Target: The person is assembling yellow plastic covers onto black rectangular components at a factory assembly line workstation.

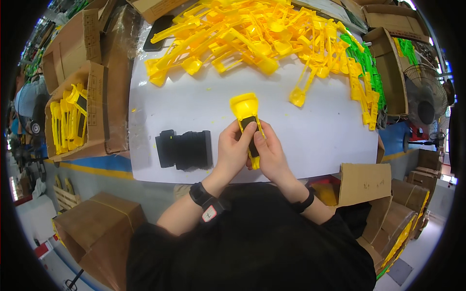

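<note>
Between my two hands, over the near part of the white table [320, 131], is a yellow plastic scoop-shaped part [244, 103] with a black strip [252, 141] along its handle. Its wide cupped end points away from me. My left hand [235, 145] grips the handle from the left, thumb lying on the black strip. From the other side my right hand [273, 153] closes on the handle, its thumb along the edge. The fingers underneath are mostly hidden. Left of my hands lies a stack of black flat strips [184, 149] on the table.
A large heap of similar yellow parts [242, 39] covers the table's far side, with green parts [371, 72] at its right end. A carton [80, 116] at left holds finished-looking yellow pieces. Open cartons [366, 184] stand at lower right; a dark phone-like slab [159, 34] lies far left.
</note>
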